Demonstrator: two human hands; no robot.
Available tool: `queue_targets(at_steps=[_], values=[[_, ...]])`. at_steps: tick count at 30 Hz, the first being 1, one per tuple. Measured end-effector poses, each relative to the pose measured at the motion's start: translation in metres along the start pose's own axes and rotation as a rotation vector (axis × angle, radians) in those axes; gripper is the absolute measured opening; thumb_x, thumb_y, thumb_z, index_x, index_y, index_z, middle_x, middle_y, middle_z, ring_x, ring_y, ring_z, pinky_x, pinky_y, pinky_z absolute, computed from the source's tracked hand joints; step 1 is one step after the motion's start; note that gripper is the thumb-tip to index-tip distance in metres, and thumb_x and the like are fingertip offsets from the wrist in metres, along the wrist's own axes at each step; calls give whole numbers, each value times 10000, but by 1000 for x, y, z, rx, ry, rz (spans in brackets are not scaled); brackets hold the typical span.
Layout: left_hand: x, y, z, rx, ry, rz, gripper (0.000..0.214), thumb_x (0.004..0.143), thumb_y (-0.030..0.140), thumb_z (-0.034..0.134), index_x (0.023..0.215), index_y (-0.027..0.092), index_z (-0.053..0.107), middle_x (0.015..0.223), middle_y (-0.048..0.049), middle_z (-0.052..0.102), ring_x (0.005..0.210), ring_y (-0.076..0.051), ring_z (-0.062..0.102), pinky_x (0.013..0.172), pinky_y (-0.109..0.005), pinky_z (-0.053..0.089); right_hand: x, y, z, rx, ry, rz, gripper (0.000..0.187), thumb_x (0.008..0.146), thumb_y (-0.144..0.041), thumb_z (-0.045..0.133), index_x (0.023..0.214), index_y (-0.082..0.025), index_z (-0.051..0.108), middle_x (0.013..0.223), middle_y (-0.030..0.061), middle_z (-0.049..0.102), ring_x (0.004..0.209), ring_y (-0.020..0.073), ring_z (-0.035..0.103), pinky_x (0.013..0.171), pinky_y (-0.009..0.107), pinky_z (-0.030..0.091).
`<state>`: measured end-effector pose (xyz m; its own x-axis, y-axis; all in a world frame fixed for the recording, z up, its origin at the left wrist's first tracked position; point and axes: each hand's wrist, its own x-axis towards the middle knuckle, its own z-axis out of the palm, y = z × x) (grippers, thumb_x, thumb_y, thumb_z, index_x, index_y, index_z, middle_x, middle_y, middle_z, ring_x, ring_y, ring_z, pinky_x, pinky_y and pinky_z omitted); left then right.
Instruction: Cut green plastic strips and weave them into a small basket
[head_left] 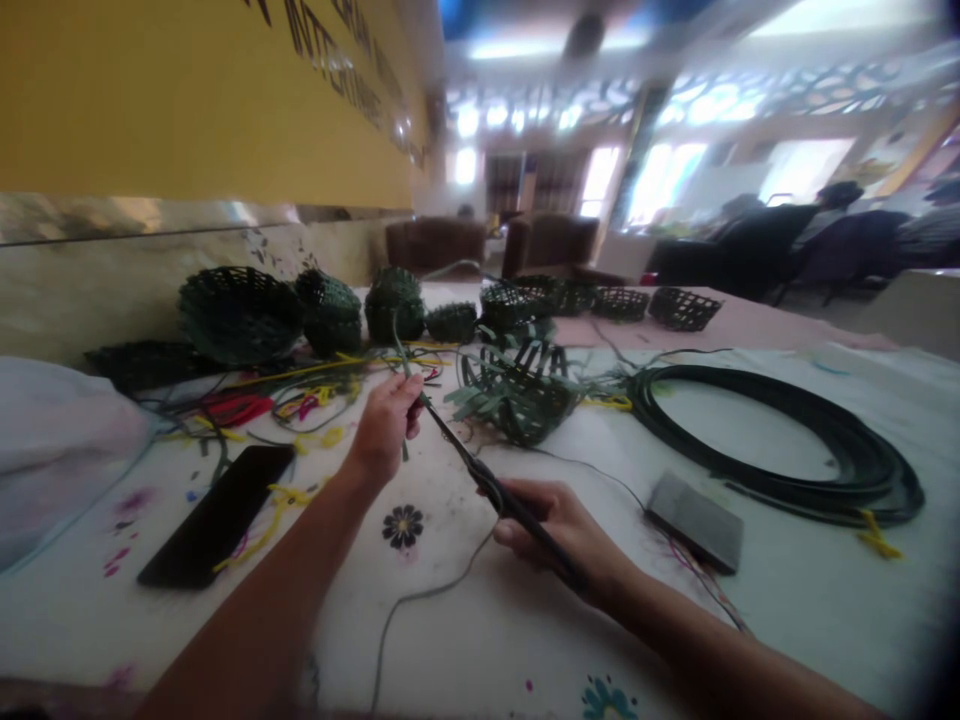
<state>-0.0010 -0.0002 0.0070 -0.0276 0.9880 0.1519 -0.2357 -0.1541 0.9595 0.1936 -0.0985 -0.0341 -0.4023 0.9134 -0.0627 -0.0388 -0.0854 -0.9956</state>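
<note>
Left hand (386,425) pinches a thin green plastic strip (401,346); right hand (562,530) grasps a long black tool (489,485), perhaps scissors; better keep strip taut.

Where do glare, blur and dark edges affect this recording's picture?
Head view: glare washes out the bright white background windows; black lettering on the glossy yellow wall panel is smeared; the brown upholstered chairs look blurred; the right edge darkens; the bare left hand and bare right hand are soft but readable.
</note>
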Motion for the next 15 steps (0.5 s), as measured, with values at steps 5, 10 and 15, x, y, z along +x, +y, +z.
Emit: queue_targets(at_steps=[5,10,15], values=[[-1,0,4,-53,-7,-65,305,754,323,713,660,172,466,515,69,391,393,-35,290,346,-139,215,1,4,-1,47,-5,-13,594,671,-557,797,1033,-106,659,579,-73,379,459,39,286,390,177,209],[-3,-3,6,-64,-17,-78,295,742,309,713,665,175,462,510,77,367,394,-38,289,341,-135,213,1,3,-3,21,0,4,616,649,-564,810,1023,-104,645,574,-70,404,456,46,320,388,177,239],[-3,-4,6,-64,-20,-78,279,732,307,708,675,173,470,510,77,376,395,-37,287,340,-132,219,1,-1,-5,1,-20,-15,549,662,-574,797,906,-115,618,566,-71,396,456,43,319,392,178,230]])
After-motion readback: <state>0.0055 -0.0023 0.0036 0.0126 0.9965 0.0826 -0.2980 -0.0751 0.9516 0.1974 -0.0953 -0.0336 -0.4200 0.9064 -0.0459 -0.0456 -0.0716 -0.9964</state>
